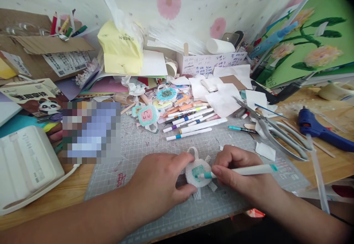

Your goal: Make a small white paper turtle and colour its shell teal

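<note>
Hands are working low on the grey cutting mat, nearest you. Your left hand is pinning the small white woven patch flat, thumb and forefinger closing narrowly on its left edge. Your right hand is gripping a teal-tipped marker in a pinched writing hold, the tip touching the patch's teal-coloured centre just right of your left fingertips. Judged step: colouring is under way, the centre only partly filled. The next stroke is calling for a steady pin and light pressure, so the ink stays inside the weave. Beyond your fingers, loose markers are lying in a row; further right, grey scissors and a blue glue gun. Two finished patches are sitting further back.
</note>
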Demonstrator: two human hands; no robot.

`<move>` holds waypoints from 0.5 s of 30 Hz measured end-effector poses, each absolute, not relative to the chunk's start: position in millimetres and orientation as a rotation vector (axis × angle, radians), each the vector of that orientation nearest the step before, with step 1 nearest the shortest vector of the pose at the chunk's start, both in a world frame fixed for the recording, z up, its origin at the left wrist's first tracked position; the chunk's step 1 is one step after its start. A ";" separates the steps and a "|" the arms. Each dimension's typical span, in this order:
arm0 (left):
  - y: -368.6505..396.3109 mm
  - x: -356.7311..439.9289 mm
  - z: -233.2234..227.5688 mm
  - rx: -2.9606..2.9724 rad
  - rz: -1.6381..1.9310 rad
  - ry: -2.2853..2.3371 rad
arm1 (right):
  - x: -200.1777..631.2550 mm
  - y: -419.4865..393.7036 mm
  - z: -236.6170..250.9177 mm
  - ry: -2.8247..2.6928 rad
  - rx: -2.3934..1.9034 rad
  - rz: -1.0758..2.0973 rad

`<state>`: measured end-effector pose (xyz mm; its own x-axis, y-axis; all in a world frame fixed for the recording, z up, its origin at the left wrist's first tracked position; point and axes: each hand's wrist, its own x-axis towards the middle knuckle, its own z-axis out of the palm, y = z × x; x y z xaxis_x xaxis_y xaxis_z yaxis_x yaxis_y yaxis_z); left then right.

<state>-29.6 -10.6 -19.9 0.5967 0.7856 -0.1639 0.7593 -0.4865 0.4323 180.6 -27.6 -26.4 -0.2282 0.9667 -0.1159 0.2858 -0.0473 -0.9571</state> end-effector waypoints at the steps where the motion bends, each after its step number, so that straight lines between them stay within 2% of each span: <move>1: -10.6 -29.6 -19.9 2.362 0.077 1.230 | 180.9 -27.6 -26.7 -1.561 -1.351 1.313; 15: -11.1 -29.1 -18.6 2.370 0.065 1.259 | 182.4 -26.9 -29.1 -1.535 -1.311 1.356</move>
<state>-29.1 -11.1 -18.6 0.5818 0.7961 -0.1665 0.7748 -0.4801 0.4114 182.4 -26.9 -29.1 -0.2471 0.9619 -0.1173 0.2350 -0.0580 -0.9703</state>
